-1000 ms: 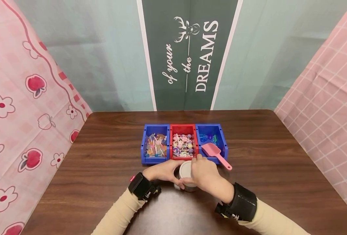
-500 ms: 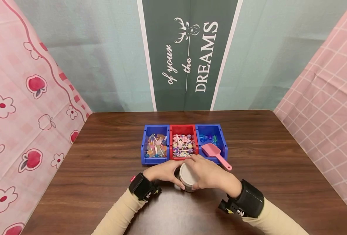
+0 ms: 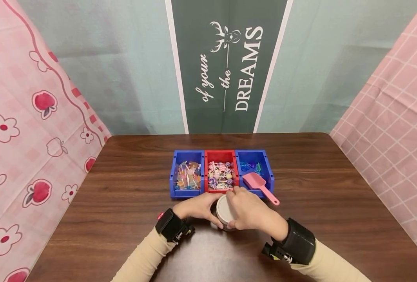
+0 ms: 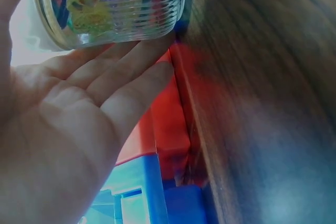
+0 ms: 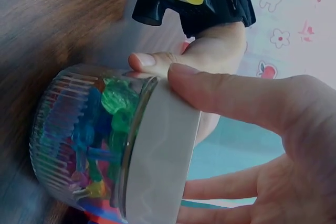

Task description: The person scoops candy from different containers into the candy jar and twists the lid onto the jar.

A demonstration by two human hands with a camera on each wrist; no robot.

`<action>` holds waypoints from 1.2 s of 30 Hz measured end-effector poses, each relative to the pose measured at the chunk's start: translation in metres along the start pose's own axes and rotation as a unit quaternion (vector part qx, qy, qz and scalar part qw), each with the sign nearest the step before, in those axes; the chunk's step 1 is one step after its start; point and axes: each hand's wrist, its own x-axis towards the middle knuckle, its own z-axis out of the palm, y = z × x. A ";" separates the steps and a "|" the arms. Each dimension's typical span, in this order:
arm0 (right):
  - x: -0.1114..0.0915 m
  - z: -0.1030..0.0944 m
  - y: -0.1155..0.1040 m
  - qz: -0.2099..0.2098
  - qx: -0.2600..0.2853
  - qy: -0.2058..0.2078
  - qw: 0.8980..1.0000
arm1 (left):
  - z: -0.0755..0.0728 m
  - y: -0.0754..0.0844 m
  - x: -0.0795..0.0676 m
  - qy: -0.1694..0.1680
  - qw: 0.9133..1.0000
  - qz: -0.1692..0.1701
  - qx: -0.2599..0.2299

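A clear ribbed jar (image 5: 79,135) with a pale lid (image 3: 226,209) stands upright on the table in front of the bins. Colourful translucent pieces in green, blue, yellow and purple show through its wall. My left hand (image 3: 198,206) holds the jar from the left, thumb at the near side; in the left wrist view its fingers reach along the glass. On the right, my right hand (image 3: 249,209) grips the lid's rim, its thumb (image 5: 210,90) pressing the edge in the right wrist view and the other fingers on the far side.
Behind the jar sit a blue bin (image 3: 173,184) at left, a red bin (image 3: 237,172) in the middle and another blue bin (image 3: 269,168) at right. Small lollipop-like pieces lie in them. A pink scoop (image 3: 256,181) leans out over the right bin's front.
My right hand has turned on the lid, its thumb shifting from the lid's left side to its near right side, and the wrist has moved right. The left hand stays on the jar.
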 end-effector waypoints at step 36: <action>0.000 0.009 0.003 0.061 0.037 0.006 0.997 | 0.002 0.004 -0.008 -0.009 0.999 -0.025 0.031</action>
